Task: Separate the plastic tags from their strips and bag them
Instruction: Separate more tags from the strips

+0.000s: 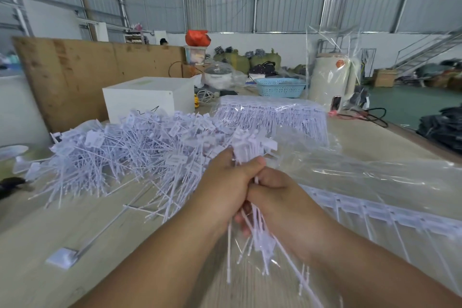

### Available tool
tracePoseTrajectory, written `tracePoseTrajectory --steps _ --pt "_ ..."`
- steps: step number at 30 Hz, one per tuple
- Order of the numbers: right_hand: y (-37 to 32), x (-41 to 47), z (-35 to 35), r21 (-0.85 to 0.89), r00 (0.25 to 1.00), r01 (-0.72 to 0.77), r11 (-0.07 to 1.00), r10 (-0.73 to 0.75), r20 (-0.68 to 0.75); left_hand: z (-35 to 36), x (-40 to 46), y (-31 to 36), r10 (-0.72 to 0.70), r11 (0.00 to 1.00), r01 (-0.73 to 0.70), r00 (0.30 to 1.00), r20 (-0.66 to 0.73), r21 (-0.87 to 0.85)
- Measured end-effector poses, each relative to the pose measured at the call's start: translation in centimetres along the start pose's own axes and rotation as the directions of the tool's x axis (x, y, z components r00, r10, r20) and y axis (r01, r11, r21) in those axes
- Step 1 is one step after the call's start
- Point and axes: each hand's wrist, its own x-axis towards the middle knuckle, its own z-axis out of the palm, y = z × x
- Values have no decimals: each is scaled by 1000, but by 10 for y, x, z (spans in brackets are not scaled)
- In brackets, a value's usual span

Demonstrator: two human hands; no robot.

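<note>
Our left hand and right hand squeeze a bunch of tags mid-frame. We think lots remain: loose pile left, uncut strips right.

Bare forearms, seemingly no sleeves.

Left hand, right hand clenched together

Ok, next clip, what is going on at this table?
A person is sorting white plastic tags. Both hands hold one bunch of tags upright: the left hand grips it round the stems, the right hand just below. A big loose pile of tags lies to the left on the table. Tags on strips in clear plastic sit behind, more lie to the right.
</note>
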Motion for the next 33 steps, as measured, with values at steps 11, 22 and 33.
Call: tracePoseTrajectory --steps 11,22,33 --pt "-5 -10 -18 -889 968 128 440 -252 14 -45 43 -17 346 360 -59 935 -75 931" --pt "26 -10 -19 -945 996 42 325 64 67 -56 63 -36 458 67 -69 888 31 995" --pt "28 -6 -23 -837 982 175 519 -37 183 -51 96 -30 542 -23 -235 814 210 972"
